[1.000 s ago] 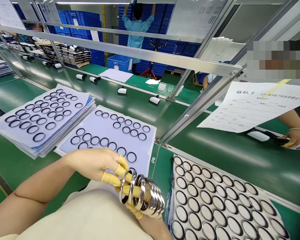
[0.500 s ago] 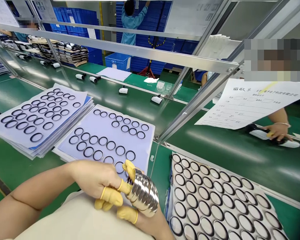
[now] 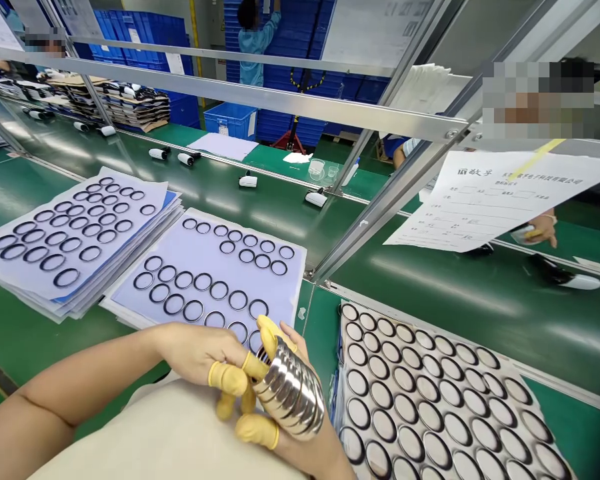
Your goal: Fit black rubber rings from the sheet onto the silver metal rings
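Observation:
A stack of shiny metal rings is threaded over the fingers of my right hand, low in the middle of the view. My left hand wears yellow finger cots and pinches the near end of the stack. Just beyond the hands lies a pale sheet with rows of thin dark rings stuck on it. To the right sits a tray packed with round discs. Both hands are closed around the ring stack.
A pile of similar ring sheets lies at the left on the green conveyor belt. Aluminium frame bars cross overhead, with a printed paper hanging at right. Another person's hand works across the belt. Small white devices sit farther back.
The loose, fanned rings have been pushed together into a tight stack on my right hand. My left fingers slid closer against the stack. The other person's hand drew back.

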A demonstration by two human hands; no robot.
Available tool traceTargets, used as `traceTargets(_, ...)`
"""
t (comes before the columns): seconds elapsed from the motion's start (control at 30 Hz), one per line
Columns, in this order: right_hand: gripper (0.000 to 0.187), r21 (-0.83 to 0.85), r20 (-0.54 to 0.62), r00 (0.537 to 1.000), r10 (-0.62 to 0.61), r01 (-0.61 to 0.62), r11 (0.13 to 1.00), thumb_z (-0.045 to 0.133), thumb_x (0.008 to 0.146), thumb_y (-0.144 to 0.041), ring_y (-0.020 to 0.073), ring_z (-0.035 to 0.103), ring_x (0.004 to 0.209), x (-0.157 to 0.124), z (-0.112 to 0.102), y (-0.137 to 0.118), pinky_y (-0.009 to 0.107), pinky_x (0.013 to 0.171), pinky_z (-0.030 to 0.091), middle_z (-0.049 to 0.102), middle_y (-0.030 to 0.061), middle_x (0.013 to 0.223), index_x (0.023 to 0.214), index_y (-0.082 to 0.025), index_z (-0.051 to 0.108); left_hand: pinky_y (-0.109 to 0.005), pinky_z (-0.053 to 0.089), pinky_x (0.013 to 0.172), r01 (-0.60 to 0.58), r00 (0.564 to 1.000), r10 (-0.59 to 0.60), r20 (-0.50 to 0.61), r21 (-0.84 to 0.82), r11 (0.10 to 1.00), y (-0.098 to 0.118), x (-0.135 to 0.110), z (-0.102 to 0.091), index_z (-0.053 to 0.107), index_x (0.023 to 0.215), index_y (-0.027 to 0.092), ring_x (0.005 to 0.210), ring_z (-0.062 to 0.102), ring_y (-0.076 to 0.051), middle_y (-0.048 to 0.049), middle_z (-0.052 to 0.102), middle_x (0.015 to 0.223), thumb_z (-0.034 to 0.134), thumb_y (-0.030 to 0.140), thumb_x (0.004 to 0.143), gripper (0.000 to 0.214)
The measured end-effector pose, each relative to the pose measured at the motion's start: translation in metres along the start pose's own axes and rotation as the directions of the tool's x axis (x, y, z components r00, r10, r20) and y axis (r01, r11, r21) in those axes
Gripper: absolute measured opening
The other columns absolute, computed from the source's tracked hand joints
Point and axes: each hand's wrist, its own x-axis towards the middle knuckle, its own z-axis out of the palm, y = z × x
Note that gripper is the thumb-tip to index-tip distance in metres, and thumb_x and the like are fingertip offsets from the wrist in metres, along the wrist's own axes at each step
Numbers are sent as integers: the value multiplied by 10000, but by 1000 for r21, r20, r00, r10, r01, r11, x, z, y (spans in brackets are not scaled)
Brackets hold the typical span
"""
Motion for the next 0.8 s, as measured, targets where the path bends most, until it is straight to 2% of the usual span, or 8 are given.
traceTargets(0.13,747,-98,-30,1000,9,-12,995,612,803,-618,355,507,1253,4,1,-3,607,1113,273,547,136,1318,1421,-277,366,-268,522,807,-27,991,16,-136,-78,997,-17,10,2,710,942,103,822,660,-189,-123,717,901,360,667,894,665)
traceTargets(0.23,791,-139,-48,999,15,-21,990,598,805,-630,377,474,1269,4,3,-5,629,1099,279,522,174,1305,1429,-224,329,-250,528,773,34,969,-98,-229,-268,963,-27,17,6,724,812,131,749,639,-153,-52,717,796,537,617,849,522)
traceTargets(0.3,769,-145,-45,999,10,-16,989,602,808,-621,382,478,1258,5,4,-6,637,1096,277,524,172,1286,1415,-228,339,-237,526,748,64,950,-171,-260,-375,925,-29,20,7,727,752,147,703,621,-137,-11,699,721,697,555,753,409)
traceTargets(0.43,693,-124,-52,999,6,-12,992,610,817,-598,376,501,1232,7,6,-9,627,1107,264,530,146,1258,1375,-253,387,-218,512,699,67,931,-212,-297,-433,899,-24,23,6,732,725,148,653,591,-124,8,674,675,836,421,627,308)
traceTargets(0.5,697,-94,-70,998,7,-14,996,602,821,-601,373,502,1232,7,6,-10,622,1113,257,524,148,1268,1376,-241,385,-206,501,676,32,933,-164,-319,-383,923,-20,23,5,726,707,140,633,575,-115,8,665,654,831,394,644,282)
traceTargets(0.63,744,-36,-107,993,50,-54,998,666,798,-553,385,481,1257,2,9,-9,623,1106,280,471,150,1368,1411,-266,358,-203,492,674,-70,930,13,-366,-143,987,-10,24,3,712,661,132,659,586,-123,-23,678,677,750,279,761,182)
traceTargets(0.73,888,40,-93,983,156,-153,987,687,779,-555,384,386,1347,-3,12,-7,577,1095,342,359,159,1474,1484,-271,228,-237,512,737,-135,912,131,-388,15,991,-2,23,4,725,714,126,773,641,-160,-80,715,814,626,141,835,156)
traceTargets(0.8,963,140,-59,972,226,-216,966,649,795,-586,349,380,1364,-4,15,-7,522,1089,381,332,161,1498,1519,-261,104,-238,518,775,-152,893,184,-410,111,982,2,21,4,730,762,126,838,659,-168,-100,725,886,587,85,840,168)
